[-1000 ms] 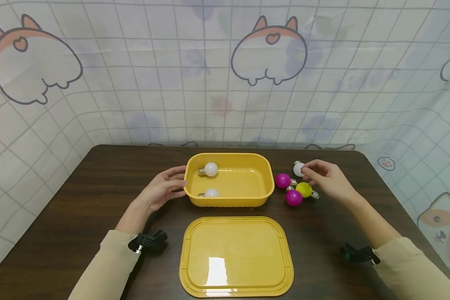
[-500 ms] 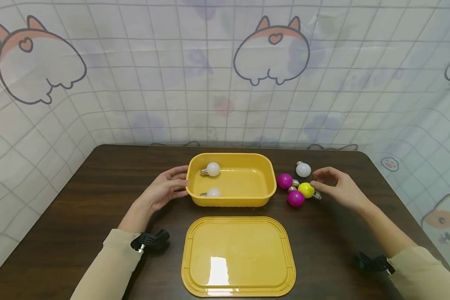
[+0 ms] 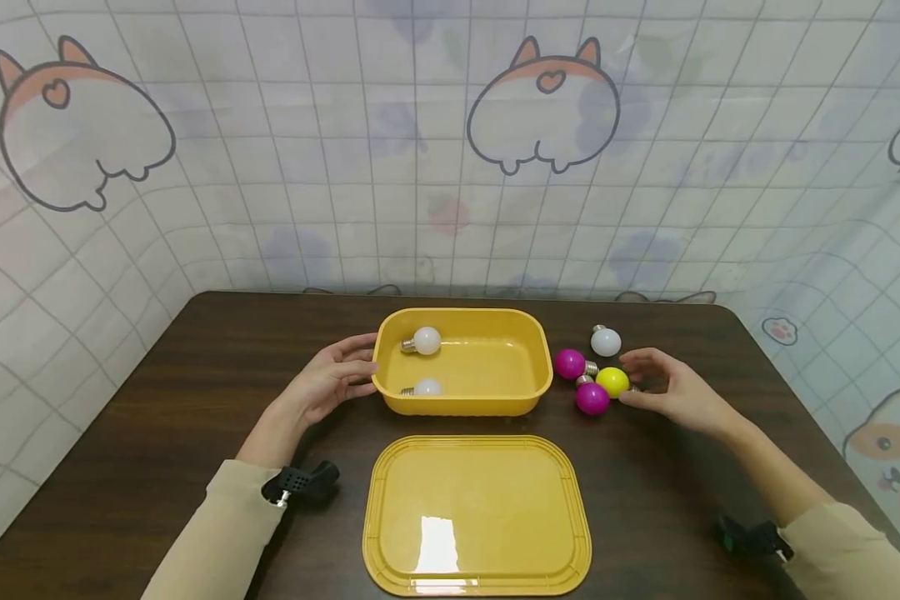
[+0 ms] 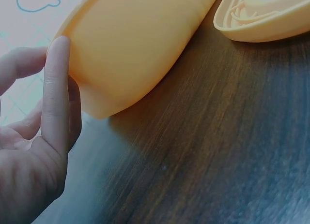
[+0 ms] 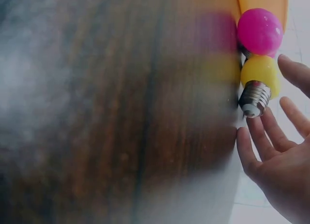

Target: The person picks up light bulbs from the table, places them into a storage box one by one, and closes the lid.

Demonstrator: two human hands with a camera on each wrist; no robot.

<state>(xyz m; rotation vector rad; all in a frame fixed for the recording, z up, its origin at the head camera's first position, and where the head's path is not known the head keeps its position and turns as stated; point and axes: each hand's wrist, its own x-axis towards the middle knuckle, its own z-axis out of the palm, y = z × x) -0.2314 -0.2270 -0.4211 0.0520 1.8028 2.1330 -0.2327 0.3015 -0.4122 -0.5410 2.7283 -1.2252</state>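
Observation:
In the head view my left hand touches the left end of a yellow plastic bin, its fingers mostly straight; in the left wrist view the fingertips meet the wall near the rim. Two white light bulbs lie inside that bin. My right hand, fingers spread and loosely bent, is around the screw base of a yellow light bulb. The right wrist view has the bulb's metal base close to the fingertips; contact is unclear. Two magenta bulbs lie against the yellow one.
Behind the cluster sits another white bulb, near my right fingers. A yellow lid lies flat in front of the bin on the dark wooden table. A patterned curtain hangs along the back and both sides.
My right hand has moved from the loose white bulb, which it touched one second ago, toward the front and right to the yellow bulb's base. My left hand stays at the bin.

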